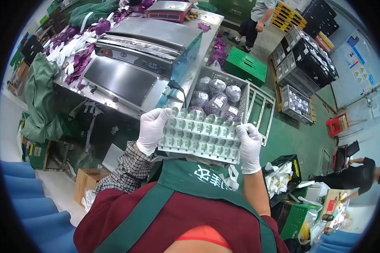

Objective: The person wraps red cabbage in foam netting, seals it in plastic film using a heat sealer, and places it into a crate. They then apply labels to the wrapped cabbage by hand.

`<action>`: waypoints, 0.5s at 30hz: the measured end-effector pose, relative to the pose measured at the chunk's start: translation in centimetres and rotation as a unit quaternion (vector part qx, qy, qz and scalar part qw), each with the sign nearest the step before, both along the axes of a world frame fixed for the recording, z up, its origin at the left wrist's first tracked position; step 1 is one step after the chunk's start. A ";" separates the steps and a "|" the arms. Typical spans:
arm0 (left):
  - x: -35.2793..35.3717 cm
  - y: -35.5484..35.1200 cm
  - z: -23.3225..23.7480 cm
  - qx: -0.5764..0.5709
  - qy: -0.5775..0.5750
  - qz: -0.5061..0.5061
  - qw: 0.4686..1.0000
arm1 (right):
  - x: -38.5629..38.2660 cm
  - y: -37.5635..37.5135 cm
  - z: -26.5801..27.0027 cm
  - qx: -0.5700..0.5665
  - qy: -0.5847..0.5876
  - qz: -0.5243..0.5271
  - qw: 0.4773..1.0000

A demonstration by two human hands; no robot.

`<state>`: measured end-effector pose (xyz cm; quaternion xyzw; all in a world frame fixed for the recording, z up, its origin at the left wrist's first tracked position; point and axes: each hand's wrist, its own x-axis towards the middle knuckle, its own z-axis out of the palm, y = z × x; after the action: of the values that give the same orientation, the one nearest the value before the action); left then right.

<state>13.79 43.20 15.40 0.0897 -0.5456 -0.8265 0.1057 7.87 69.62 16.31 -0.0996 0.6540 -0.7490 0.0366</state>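
Note:
A white sheet of green printed stickers is stretched between my two gloved hands, in front of my green apron. My left hand pinches its upper left corner, and my right hand grips the upper right edge. Several rows of labels run across the sheet, some of them lifting from the backing. Just beyond it, a grey crate holds several net-wrapped purple cabbages with white labels. The sheet hides the near part of this crate.
A metal wrapping machine stands on the steel table at left, among purple leaves and a red scale. Beyond the grey crate sits a green crate. Stacked crates stand at right. One person stands far back, another at right.

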 end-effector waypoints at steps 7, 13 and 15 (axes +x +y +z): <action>0.0 -1.8 1.0 0.000 -0.030 0.023 0.999 | 0.1 -1.7 -0.5 0.034 0.029 -0.015 0.999; -1.4 -2.5 1.4 -0.045 0.023 -0.010 0.999 | -0.4 0.2 1.7 0.088 -0.008 0.066 0.994; -1.7 -2.5 1.9 -0.077 0.024 -0.027 0.996 | -1.1 0.1 4.4 0.059 0.032 0.079 0.995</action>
<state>12.09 40.68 17.32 0.0467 -0.6072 -0.7865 0.1025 6.75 69.77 20.68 -0.1722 0.6884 -0.7000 0.0804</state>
